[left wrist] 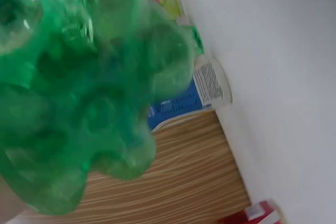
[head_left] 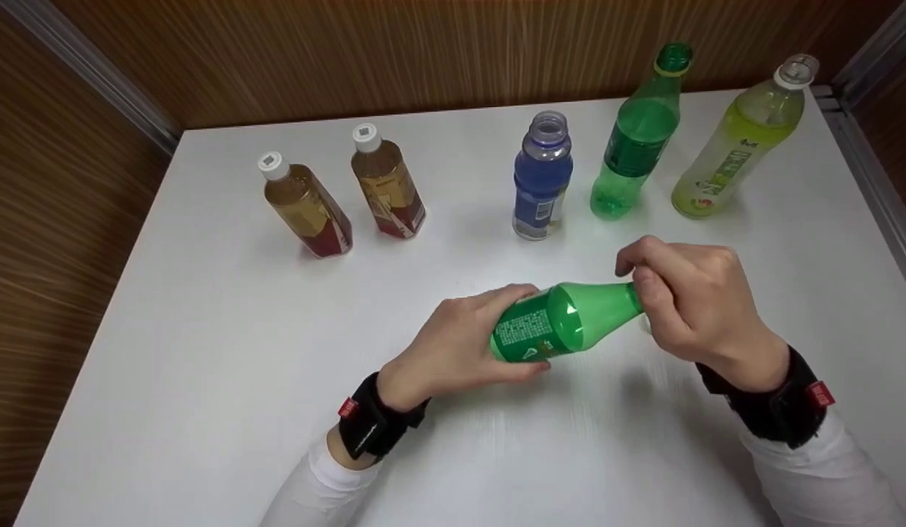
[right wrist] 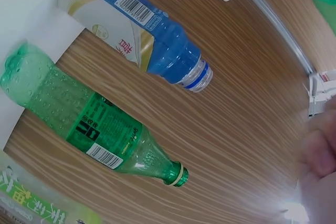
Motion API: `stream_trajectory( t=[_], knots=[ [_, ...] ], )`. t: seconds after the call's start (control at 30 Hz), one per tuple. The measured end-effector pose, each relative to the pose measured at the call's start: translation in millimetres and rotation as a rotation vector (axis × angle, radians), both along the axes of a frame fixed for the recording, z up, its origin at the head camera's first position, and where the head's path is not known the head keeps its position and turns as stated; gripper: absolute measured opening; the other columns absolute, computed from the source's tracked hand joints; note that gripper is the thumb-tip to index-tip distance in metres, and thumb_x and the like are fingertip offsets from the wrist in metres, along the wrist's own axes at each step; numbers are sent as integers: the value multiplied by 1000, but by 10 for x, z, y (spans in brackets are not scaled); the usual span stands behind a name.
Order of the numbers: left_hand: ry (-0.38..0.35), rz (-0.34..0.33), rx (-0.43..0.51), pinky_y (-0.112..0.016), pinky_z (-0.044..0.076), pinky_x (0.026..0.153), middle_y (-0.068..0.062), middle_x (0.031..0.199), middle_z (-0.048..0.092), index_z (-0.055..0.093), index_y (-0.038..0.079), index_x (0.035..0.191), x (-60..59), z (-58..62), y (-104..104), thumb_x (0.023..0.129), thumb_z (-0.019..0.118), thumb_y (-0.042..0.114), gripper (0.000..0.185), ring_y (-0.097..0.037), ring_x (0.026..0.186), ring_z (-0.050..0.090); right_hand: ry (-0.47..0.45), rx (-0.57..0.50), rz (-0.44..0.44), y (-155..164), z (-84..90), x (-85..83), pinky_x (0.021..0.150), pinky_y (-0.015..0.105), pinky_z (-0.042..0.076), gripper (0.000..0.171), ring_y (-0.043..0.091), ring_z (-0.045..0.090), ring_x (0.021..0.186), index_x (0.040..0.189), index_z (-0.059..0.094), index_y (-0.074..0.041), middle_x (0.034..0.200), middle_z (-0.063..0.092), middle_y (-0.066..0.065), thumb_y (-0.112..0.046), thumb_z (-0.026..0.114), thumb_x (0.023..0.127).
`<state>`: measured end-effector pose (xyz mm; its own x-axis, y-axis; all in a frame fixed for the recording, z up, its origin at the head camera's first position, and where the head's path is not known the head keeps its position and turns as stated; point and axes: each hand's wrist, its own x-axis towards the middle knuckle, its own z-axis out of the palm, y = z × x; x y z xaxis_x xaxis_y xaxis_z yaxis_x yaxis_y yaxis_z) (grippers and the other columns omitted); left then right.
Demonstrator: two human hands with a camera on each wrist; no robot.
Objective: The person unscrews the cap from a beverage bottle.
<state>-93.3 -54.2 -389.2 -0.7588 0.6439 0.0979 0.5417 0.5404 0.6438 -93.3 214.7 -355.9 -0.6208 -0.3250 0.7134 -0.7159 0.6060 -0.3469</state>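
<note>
A green plastic bottle [head_left: 563, 322] lies on its side, held just above the white table [head_left: 204, 329]. My left hand [head_left: 482, 333] grips its labelled lower body, fingers over the top and thumb underneath. My right hand [head_left: 672, 293] is curled round the neck end, so the cap is hidden. In the left wrist view the bottle's lobed base [left wrist: 79, 87] fills the frame, blurred. In the right wrist view only a blurred bit of the right hand [right wrist: 320, 150] shows at the right edge.
Along the back of the table stand two tea bottles [head_left: 307, 208] [head_left: 387, 187] with white caps, an uncapped blue bottle [head_left: 542, 179] [right wrist: 157, 40], a green bottle [head_left: 636, 139] [right wrist: 100, 129] and a yellow-green bottle [head_left: 738, 143]. Wooden walls enclose the table.
</note>
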Motion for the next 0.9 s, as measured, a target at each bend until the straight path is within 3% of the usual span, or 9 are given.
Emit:
stream_trajectory(
  t=[0.17, 0.23, 0.3, 0.37, 0.6, 0.9],
  knots=[
    [370, 128, -76, -32, 64, 79, -3, 120, 76, 58, 12, 141, 20, -65, 49, 82, 86, 51, 76, -16, 99, 75, -250, -10, -128, 3, 20, 17, 47, 21, 29, 25, 2, 34, 49, 91, 69, -5, 52, 46, 0, -11, 46, 98],
    [459, 158, -104, -31, 64, 77, -3, 116, 76, 58, 12, 140, 27, -82, 61, 81, 87, 52, 76, -16, 96, 76, -294, -35, -160, -18, 25, 21, 48, 21, 28, 25, 2, 33, 50, 92, 70, -5, 53, 44, -2, -10, 47, 101],
    [492, 166, -122, -31, 64, 76, -3, 115, 76, 58, 13, 140, 32, -89, 67, 81, 86, 52, 76, -16, 95, 76, -300, -41, -181, -40, 27, 26, 48, 21, 27, 25, 1, 31, 49, 93, 70, -5, 53, 42, -3, -7, 47, 101],
    [460, 152, -113, -31, 64, 76, -3, 116, 76, 58, 13, 140, 37, -83, 65, 81, 87, 52, 76, -17, 95, 76, -272, -30, -195, -56, 25, 32, 47, 21, 25, 25, 0, 28, 48, 94, 70, -5, 52, 41, -4, -4, 46, 99],
    [238, 81, -45, -35, 63, 80, -3, 120, 76, 58, 13, 141, 22, -36, 34, 82, 86, 48, 74, -17, 100, 74, -149, -12, -156, -65, 0, 54, 44, 19, 26, 28, -1, 27, 46, 93, 68, -3, 50, 42, -1, 1, 41, 92],
    [49, 24, 3, -36, 62, 92, -3, 133, 74, 58, 14, 144, 16, 15, -17, 81, 88, 44, 76, -17, 111, 73, -63, -49, -80, -69, -29, 60, 42, 19, 27, 27, 2, 27, 43, 87, 68, -3, 48, 46, 1, 2, 42, 87]
  ],
)
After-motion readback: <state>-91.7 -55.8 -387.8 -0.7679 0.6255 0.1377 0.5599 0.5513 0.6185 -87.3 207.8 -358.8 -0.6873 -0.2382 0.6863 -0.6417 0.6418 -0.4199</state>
